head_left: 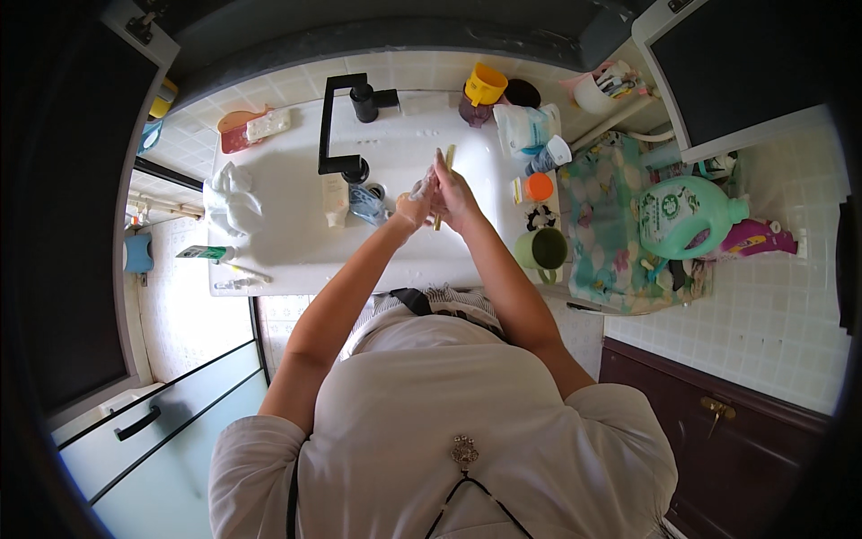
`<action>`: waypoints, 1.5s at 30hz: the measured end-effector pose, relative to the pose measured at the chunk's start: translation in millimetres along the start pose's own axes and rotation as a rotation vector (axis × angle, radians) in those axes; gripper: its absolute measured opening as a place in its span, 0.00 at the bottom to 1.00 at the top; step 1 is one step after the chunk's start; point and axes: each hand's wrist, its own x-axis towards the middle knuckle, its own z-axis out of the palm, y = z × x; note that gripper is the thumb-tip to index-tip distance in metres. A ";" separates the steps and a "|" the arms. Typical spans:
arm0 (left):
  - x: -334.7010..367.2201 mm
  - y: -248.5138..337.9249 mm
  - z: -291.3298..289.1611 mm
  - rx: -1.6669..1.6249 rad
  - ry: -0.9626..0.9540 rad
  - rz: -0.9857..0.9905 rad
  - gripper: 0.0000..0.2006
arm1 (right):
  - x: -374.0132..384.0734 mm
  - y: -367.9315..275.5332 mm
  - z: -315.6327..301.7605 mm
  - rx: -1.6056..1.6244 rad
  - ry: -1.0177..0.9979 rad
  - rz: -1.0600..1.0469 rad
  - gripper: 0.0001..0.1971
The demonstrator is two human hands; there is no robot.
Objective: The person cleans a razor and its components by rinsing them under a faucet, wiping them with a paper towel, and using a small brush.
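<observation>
Over the white sink basin (pixel 287 184), my two hands meet in front of the black tap (pixel 332 135). My left hand (pixel 415 205) has white lather on it, and its curled fingers press against my right hand (pixel 455 196). A thin, straight yellow strip (pixel 450 154) sticks out above and below my right hand, which seems to be closed on it; its kind does not show. Whether the left fingers also grip the strip is hidden. Just left of my hands, a pale tube (pixel 335 198) and a bluish, crumpled-looking thing (pixel 366 205) lie in the basin.
On the right rim stand a green mug (pixel 542 249), an orange-lidded jar (pixel 538 187) and a white-blue pouch (pixel 525 130). A yellow cup (pixel 485 83) is at the back. White crumpled cloth (pixel 233 199) lies left. A green jug (pixel 687 216) rests on the right.
</observation>
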 end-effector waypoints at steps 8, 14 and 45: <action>-0.5 3.6 -6.3 -0.169 -0.058 0.026 0.20 | -15.2 12.1 0.4 -0.073 -0.125 0.061 0.24; -26.2 24.3 7.0 -0.158 -0.078 0.046 0.20 | -25.7 17.1 -4.1 -0.071 -0.155 0.057 0.23; 27.9 8.6 -10.3 -0.905 0.041 0.187 0.14 | -11.1 -1.7 -52.1 0.672 -0.307 0.048 0.18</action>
